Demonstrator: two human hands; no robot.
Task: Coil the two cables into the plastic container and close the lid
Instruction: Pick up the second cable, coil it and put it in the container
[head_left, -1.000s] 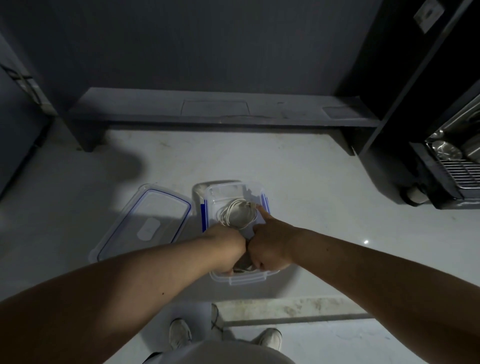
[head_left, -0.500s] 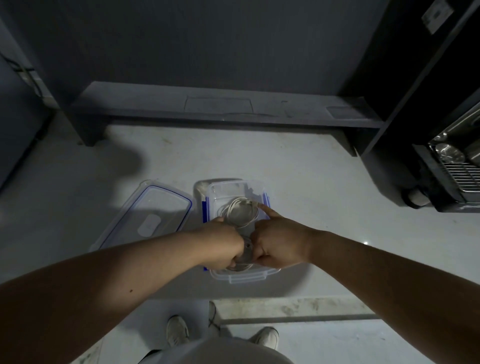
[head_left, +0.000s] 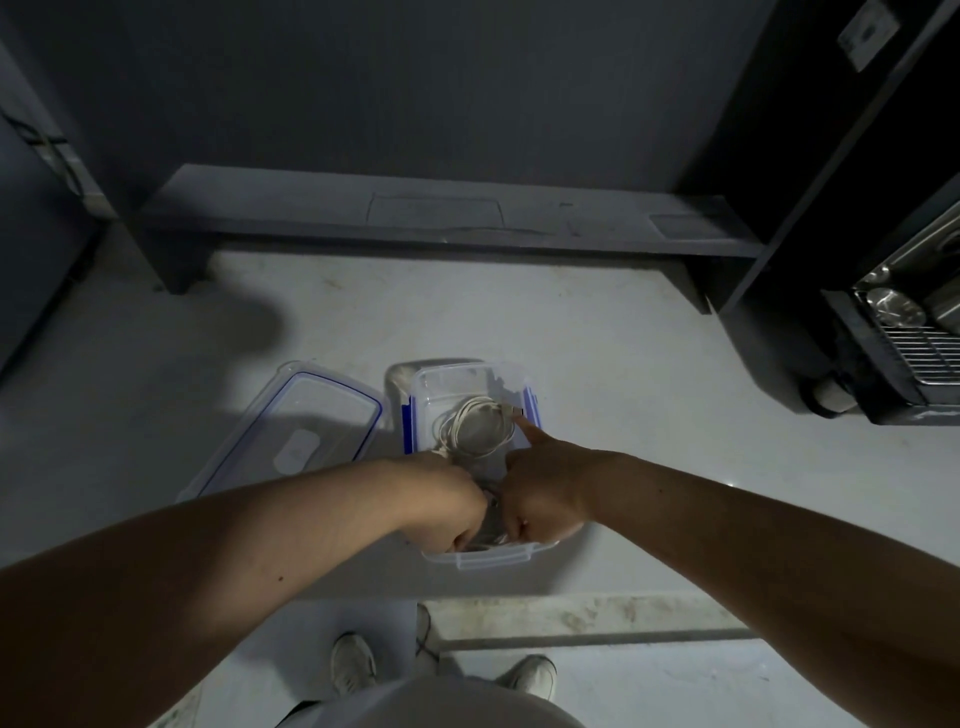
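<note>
A clear plastic container (head_left: 457, 376) with blue side clips stands open on the pale table in front of me. A white cable (head_left: 470, 423) lies coiled in its far half. My left hand (head_left: 452, 499) and my right hand (head_left: 540, 493) are both down in the near half, fingers closed around a darker second cable (head_left: 491, 522) that shows only between them. My right forefinger points out toward the white coil. The clear lid (head_left: 306, 431) with a blue seal lies flat to the left of the container.
A low dark shelf (head_left: 441, 218) runs along the back wall. A dark cabinet with a metal rack and cups (head_left: 914, 332) stands at the right. The table's near edge (head_left: 571, 618) is just below the container, with my shoes on the floor beneath.
Both hands have sunk slightly deeper into the container's near half, still pressed together on the second cable. The white coil and the lid have not moved.
</note>
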